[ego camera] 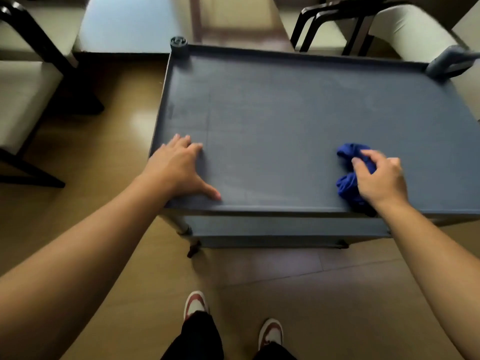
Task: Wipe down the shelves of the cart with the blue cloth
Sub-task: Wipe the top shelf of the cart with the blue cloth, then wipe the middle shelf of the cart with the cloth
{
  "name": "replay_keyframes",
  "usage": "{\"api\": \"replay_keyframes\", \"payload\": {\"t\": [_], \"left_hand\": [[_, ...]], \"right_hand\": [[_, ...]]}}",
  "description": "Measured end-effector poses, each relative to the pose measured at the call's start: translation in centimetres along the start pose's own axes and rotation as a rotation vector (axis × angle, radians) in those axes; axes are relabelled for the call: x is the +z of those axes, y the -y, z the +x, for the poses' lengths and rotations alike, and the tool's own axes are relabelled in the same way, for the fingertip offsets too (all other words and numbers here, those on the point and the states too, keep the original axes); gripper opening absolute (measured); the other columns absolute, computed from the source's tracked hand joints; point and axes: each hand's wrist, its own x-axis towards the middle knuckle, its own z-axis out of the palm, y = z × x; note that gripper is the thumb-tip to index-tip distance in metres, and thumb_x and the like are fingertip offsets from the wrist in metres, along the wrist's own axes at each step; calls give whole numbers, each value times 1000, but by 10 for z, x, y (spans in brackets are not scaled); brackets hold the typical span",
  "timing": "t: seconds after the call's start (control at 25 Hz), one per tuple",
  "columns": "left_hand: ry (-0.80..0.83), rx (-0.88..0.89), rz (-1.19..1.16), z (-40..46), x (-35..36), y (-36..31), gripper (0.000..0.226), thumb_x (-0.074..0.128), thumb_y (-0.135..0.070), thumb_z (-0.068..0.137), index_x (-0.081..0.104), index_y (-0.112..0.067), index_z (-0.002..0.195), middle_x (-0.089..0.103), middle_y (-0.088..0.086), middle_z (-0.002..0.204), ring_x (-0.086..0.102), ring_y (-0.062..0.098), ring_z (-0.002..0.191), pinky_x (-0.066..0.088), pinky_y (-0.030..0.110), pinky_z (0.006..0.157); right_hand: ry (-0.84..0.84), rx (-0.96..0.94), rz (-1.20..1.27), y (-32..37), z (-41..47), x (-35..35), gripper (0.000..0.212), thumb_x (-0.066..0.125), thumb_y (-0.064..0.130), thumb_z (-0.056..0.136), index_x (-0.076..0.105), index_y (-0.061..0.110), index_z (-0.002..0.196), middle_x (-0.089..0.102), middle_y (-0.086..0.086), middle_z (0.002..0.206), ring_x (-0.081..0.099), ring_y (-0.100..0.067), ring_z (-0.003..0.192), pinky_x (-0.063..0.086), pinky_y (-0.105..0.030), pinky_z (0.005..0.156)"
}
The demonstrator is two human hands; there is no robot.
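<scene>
The left hand lay flat, palm down, fingers spread and thumb splayed, on the near left corner of the dark grey plastic cart's top shelf. The right hand reached in with its wrist bent, its grip pinching the crumpled blue cloth, which rested on the shelf's near right edge.

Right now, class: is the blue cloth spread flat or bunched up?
Bunched up: the blue cloth sits in crumpled folds under the right hand.
</scene>
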Motion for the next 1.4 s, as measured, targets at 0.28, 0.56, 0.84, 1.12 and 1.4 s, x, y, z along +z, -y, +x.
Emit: {"api": "replay_keyframes", "payload": {"t": [0.28, 0.56, 0.84, 1.12, 1.4], "left_hand": [[-593, 195, -182, -118, 78, -44, 49, 72, -47, 95, 61, -12, 128, 63, 11, 122, 56, 26, 115, 47, 35, 96], [-226, 71, -201, -133, 234, -30, 62, 84, -40, 82, 59, -18, 135, 66, 3, 126, 62, 20, 113, 58, 36, 88], [-216, -52, -162, 40, 321, 28, 124, 80, -74, 72, 16, -20, 163, 28, 6, 167, 22, 26, 155, 23, 41, 125], [-21, -252, 50, 99, 354, 74, 187, 55, -113, 20, -27, -18, 158, -25, 10, 172, -27, 40, 155, -7, 71, 121], [9, -342, 83, 106, 364, 81, 162, 49, -102, 49, -10, -3, 162, -8, 21, 174, -23, 46, 155, 1, 71, 124]], "right_hand": [[-22, -294, 610, 0, -92, 7, 27, 60, 41, 94, 64, 29, 118, 58, -10, 114, 59, 6, 88, 47, -12, 85], [99, -602, 620, -60, -171, 97, 30, 54, 27, 96, 51, 23, 125, 42, -9, 118, 50, -2, 97, 45, -13, 80], [142, -485, 471, -74, -129, 254, 30, 51, 51, 94, 51, 41, 123, 40, 11, 108, 51, 14, 95, 42, -1, 73], [55, -608, 308, 5, -77, 375, 31, 51, 47, 95, 53, 40, 125, 37, 3, 104, 54, -21, 89, 41, -29, 77], [317, -725, -67, 69, -103, 456, 39, 45, 51, 95, 52, 46, 133, 39, -10, 131, 47, -36, 113, 46, -48, 95]]}}
